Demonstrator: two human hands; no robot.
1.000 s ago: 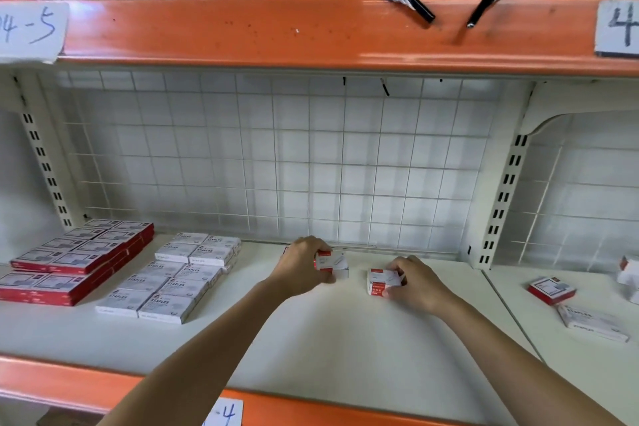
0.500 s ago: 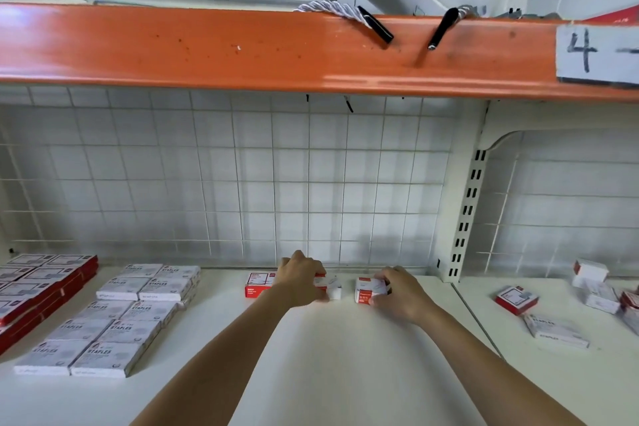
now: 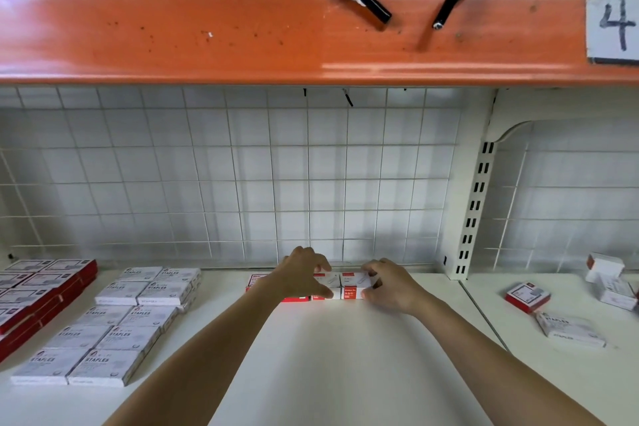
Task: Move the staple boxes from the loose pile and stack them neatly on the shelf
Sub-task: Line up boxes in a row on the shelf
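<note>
You've pushed both boxes back against the white wire-grid back panel (image 3: 221, 183) on the white shelf (image 3: 345, 356). Your left hand (image 3: 301, 275) and right hand (image 3: 389, 287) each pinch a small red-and-white cardboard staple box (image 3: 354, 285), side by side, touching.

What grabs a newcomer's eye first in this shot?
The orange beam across the top, with a handwritten "4" label at its right end. Below it, at the back of the white shelf, the left hand and right hand each grip a small red-and-white box, the two side by side. White staple boxes lie in neat rows at left; a loose pile sits at right.
</note>
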